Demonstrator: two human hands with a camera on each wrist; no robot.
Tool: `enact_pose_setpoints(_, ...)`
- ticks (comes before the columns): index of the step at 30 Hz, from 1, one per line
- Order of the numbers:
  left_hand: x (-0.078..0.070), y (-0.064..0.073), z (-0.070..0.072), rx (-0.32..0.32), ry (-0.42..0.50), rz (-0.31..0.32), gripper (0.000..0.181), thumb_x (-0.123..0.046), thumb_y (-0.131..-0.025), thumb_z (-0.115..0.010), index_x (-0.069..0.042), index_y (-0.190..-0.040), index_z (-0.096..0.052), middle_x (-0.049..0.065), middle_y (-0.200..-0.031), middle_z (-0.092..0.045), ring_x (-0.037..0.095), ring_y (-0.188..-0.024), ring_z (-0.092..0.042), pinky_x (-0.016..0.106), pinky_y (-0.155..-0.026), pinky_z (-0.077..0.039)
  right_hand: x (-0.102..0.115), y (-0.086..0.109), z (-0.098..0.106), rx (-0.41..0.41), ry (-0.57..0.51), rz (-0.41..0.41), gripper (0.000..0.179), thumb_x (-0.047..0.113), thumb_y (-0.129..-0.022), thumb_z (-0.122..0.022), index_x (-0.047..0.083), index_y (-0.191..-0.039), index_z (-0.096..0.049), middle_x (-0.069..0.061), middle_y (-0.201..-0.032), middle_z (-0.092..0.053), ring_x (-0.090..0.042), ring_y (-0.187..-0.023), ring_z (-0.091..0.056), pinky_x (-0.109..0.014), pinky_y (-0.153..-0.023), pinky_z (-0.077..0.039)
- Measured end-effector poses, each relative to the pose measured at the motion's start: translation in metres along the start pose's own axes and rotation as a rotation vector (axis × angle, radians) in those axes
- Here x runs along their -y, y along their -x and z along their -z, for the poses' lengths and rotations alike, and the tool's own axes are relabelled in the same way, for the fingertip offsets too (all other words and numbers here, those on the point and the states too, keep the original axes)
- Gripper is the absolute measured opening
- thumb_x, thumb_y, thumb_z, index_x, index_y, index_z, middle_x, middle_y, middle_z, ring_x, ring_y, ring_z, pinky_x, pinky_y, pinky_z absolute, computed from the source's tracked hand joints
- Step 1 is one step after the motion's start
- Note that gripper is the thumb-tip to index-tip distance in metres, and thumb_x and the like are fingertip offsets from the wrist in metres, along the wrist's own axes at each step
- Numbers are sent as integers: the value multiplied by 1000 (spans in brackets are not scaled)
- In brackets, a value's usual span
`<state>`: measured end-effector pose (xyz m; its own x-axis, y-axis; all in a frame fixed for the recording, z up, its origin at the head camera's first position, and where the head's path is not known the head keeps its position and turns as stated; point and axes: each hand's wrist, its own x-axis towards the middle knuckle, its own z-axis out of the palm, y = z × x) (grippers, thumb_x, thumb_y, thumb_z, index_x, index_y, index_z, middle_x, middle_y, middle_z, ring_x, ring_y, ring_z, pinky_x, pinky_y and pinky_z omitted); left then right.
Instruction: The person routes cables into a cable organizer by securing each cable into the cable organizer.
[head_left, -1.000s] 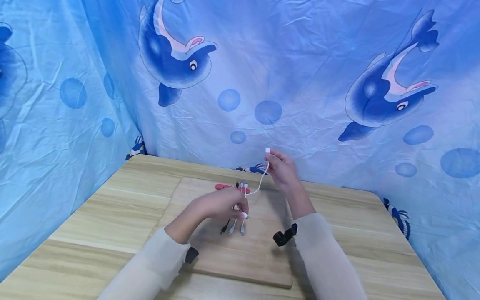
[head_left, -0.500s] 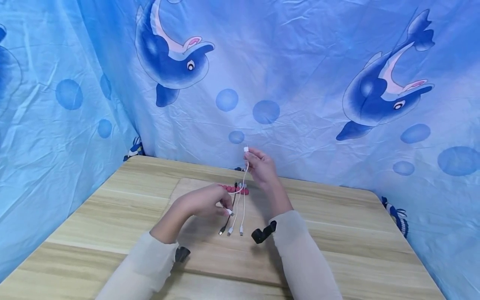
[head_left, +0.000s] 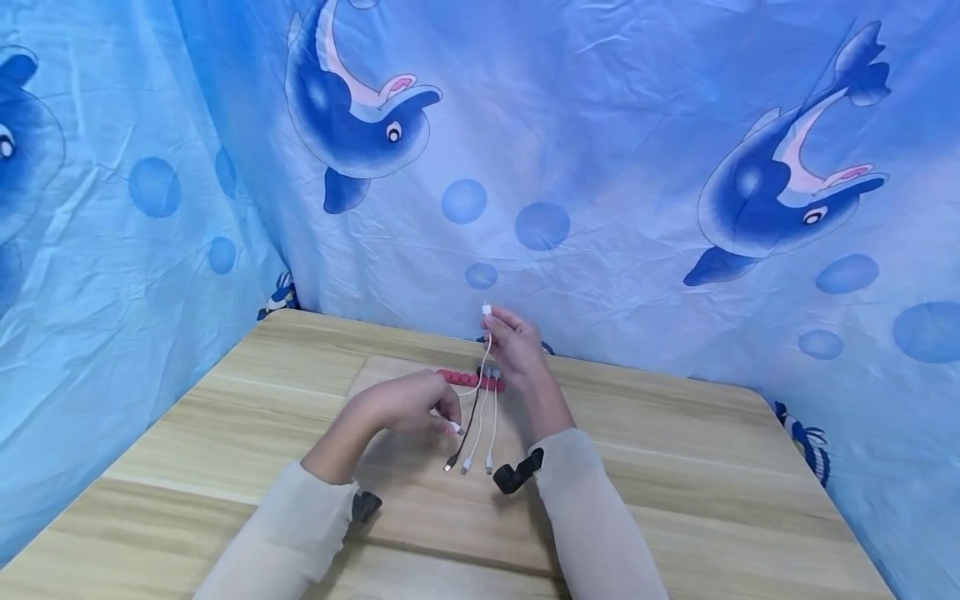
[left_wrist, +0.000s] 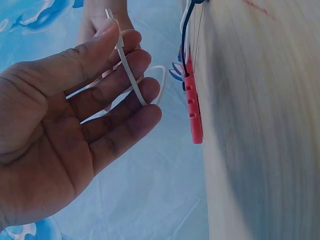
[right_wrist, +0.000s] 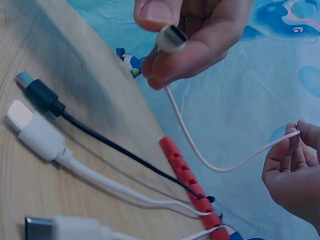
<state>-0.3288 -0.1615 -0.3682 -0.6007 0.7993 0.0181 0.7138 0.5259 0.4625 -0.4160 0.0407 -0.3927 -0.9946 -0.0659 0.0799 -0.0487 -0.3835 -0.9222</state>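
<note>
My left hand (head_left: pixel 417 404) pinches a plug (right_wrist: pixel 171 38) of a white charging cable (right_wrist: pixel 192 150) between thumb and fingers, its metal tip pointing out. Farther back and higher, my right hand (head_left: pixel 517 350) pinches the same cable by the white connector (head_left: pixel 487 309) at its other end. The slack curves between both hands, in front of a red cable holder (head_left: pixel 468 379). In the holder's slots sit a black cable (right_wrist: pixel 125 151) and two white cables (right_wrist: pixel 110 182), their plugs lying toward the near side. Other slots hold no cable.
Under the holder lies a wooden board (head_left: pixel 450 517) on a wood-grain table (head_left: pixel 187 442). A blue dolphin-print curtain (head_left: pixel 600 167) hangs behind the table and at its left. Black wrist cameras (head_left: pixel 517 472) sit at both sleeves.
Both hands have moved left, the right one farther, bringing the cable's ends closer together. The black and white cables in the holder show more fully now. Each hand still pinches its end.
</note>
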Motion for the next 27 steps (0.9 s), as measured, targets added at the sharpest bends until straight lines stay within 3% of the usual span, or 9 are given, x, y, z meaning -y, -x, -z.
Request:
enact_pose_setpoints(3, -1, 1, -1, 4, 15, 24, 9, -1, -87, -76, -9, -87, -77, -8, -80, -71, 4, -78, -64, 26, -80, -55, -6, -3, 2, -6, -8, -2, 36, 4, -101, -62, -1, -136, -60, -7, -97, -67, -9, -74, -59, -19, -66, -51)
enact_pose_setpoints(7, -3, 3, -2, 24, 47, 66, 8, -2, -87, -77, -10, -86, -78, -8, -79, -72, 4, -77, -64, 25, -78, -55, -13, -7, 4, -29, -21, -26, 34, 5, -100, -63, 0, -134, -62, -15, -108, -67, -10, -75, -60, -19, -67, -52)
enact_pose_setpoints(13, -7, 6, -4, 133, 100, 137, 8, -6, -85, -81, -12, -81, -78, -9, -74, -70, 4, -70, -61, 24, -72, -53, -18, -14, 6, -61, -2, -46, 36, 6, -99, -65, 1, -135, -60, -22, -121, -64, -14, -81, -62, -21, -70, -52)
enact_pose_setpoints(17, -10, 7, -5, 194, 121, 151, 11, -9, -83, -83, -15, -76, -78, -11, -72, -70, 3, -70, -62, 23, -74, -53, -18, -18, 3, -67, 69, -29, 35, 5, -99, -64, -2, -133, -58, -22, -119, -65, -15, -84, -62, -21, -69, -53)
enact_pose_setpoints(23, -11, 6, -7, 261, 166, 121, 11, -8, -81, -85, -14, -75, -78, -10, -71, -71, 4, -70, -65, 22, -75, -55, -21, -23, 0, -41, 242, -31, 26, 1, -99, -62, -8, -123, -59, -29, -117, -65, -15, -79, -64, -23, -69, -56)
enact_pose_setpoints(27, -11, 6, -8, 280, 178, 136, 10, -10, -80, -86, -14, -76, -79, -10, -70, -71, 4, -68, -62, 22, -74, -53, -23, -25, 1, -28, 364, -40, 34, -1, -99, -61, -7, -132, -57, -27, -116, -68, -21, -82, -67, -25, -73, -57)
